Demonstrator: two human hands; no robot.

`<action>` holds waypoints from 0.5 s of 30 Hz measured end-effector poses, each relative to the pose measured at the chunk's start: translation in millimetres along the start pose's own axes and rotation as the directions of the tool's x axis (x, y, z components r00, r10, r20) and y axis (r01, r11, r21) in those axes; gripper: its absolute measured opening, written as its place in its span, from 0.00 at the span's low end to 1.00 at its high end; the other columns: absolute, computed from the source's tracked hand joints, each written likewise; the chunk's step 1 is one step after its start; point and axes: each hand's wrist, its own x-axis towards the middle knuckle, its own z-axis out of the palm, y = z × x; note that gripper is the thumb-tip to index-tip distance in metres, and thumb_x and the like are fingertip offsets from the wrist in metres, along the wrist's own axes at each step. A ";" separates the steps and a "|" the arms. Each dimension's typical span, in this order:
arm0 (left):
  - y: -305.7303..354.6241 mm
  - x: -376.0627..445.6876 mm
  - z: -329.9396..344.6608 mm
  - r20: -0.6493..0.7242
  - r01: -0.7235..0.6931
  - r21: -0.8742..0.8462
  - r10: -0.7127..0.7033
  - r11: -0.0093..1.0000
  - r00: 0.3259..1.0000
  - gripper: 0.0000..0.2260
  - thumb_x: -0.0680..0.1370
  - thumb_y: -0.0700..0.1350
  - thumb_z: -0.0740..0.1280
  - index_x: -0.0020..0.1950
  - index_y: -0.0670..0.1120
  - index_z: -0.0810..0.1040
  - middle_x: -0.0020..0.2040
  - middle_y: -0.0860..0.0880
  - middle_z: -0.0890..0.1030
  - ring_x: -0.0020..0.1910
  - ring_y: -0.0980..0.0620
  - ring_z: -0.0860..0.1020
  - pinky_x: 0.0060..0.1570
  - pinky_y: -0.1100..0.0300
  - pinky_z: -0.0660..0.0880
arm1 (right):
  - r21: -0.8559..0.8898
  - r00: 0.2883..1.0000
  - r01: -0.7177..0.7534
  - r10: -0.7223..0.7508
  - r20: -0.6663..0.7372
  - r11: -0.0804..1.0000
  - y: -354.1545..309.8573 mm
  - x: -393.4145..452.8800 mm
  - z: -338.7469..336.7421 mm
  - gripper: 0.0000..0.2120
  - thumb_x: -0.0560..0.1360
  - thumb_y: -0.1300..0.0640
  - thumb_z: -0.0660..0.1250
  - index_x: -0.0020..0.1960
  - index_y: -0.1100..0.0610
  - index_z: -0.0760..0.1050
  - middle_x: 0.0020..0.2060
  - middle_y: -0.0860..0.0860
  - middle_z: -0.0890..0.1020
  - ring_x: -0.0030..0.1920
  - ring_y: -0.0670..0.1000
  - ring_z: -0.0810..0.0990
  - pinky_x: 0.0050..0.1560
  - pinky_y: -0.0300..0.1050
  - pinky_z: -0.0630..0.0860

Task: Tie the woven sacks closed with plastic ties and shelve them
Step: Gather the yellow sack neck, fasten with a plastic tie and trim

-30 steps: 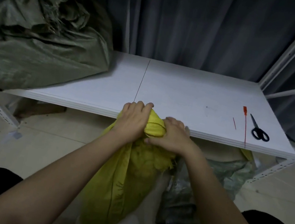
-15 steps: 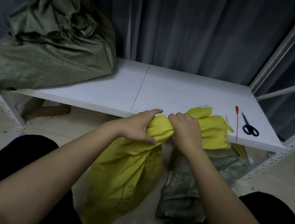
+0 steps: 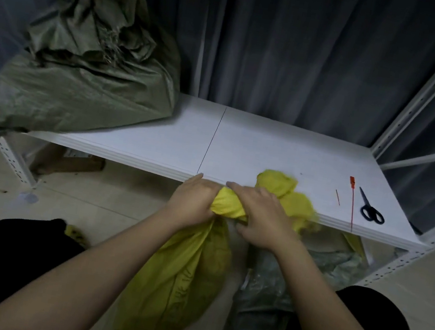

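A yellow woven sack [image 3: 175,279] hangs in front of the white shelf [image 3: 257,148], its gathered neck at the shelf's front edge. My left hand [image 3: 194,200] grips the neck from the left. My right hand [image 3: 262,216] holds the neck just to the right, and the sack's loose yellow top [image 3: 282,188] spills onto the shelf beyond it. A red plastic tie [image 3: 352,203] lies on the shelf at the right. A green woven sack [image 3: 86,80], tied at its top, sits on the shelf's left end.
Black scissors [image 3: 369,209] lie right of the red tie, and a short red offcut [image 3: 337,197] lies left of it. A grey-green sack [image 3: 266,295] lies on the floor under my right arm. White shelf uprights [image 3: 428,85] stand at the right before dark curtains.
The sack's neck has been twisted and its loose top pulled out to the right, now lying on the shelf. Both hands stayed on the neck; the view shifted back.
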 end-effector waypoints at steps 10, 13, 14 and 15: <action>-19.9 6.4 13.7 -0.112 -0.001 0.337 0.041 0.941 0.993 0.17 0.54 0.43 0.78 0.38 0.46 0.75 0.31 0.49 0.78 0.27 0.47 0.78 0.24 0.60 0.71 | 0.264 0.912 -0.359 0.276 0.304 0.895 -4.8 0.6 34.8 0.47 0.64 0.37 0.73 0.75 0.42 0.51 0.69 0.50 0.66 0.69 0.55 0.64 0.66 0.54 0.60; -25.3 10.3 14.4 -0.137 -0.013 0.362 0.067 0.932 0.988 0.17 0.54 0.41 0.78 0.38 0.45 0.76 0.30 0.48 0.77 0.27 0.46 0.78 0.24 0.61 0.70 | 0.426 0.882 -0.423 0.257 0.394 0.799 -5.1 -1.2 34.7 0.54 0.61 0.32 0.72 0.73 0.34 0.37 0.73 0.48 0.58 0.73 0.55 0.60 0.69 0.60 0.60; -26.4 12.1 15.9 -0.151 -0.008 0.369 0.068 0.930 0.986 0.17 0.54 0.41 0.78 0.38 0.45 0.76 0.30 0.48 0.78 0.27 0.46 0.78 0.24 0.61 0.70 | 0.419 0.882 -0.426 0.264 0.390 0.802 -5.0 -0.6 33.8 0.54 0.61 0.31 0.71 0.73 0.33 0.37 0.73 0.48 0.57 0.73 0.53 0.60 0.69 0.60 0.59; -25.9 13.5 16.1 -0.150 -0.003 0.365 0.062 0.931 0.987 0.16 0.54 0.41 0.77 0.38 0.44 0.76 0.30 0.48 0.78 0.28 0.46 0.78 0.25 0.61 0.70 | 0.345 0.890 -0.404 0.276 0.364 0.847 -5.6 1.1 33.4 0.52 0.62 0.30 0.69 0.73 0.35 0.39 0.73 0.47 0.58 0.72 0.53 0.61 0.68 0.58 0.59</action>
